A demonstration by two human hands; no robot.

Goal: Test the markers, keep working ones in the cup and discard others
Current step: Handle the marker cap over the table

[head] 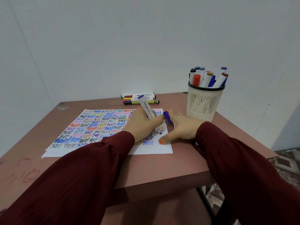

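- The left hand [139, 125] grips a white marker with a purple end [146, 108]. The marker leans back, and its tip is down at the white sheet of paper [162, 148], near the bottom right part.
- The right hand [183, 127] holds the small purple cap [167, 116] in its curled fingers. Its thumb, with an orange nail, presses flat on the paper.
- The paper is full of the word "test" in many colours. It lies on the reddish-brown table [178, 163].
- A cream plastic cup with slits and a black rim [203, 101] stands at the back right of the table, near the right hand. Many markers with coloured caps [206, 78] stand in it.
- A few more markers [139, 99] lie side by side at the back edge of the table, by the grey wall [146, 38].
- Both arms wear dark red sleeves [81, 172].
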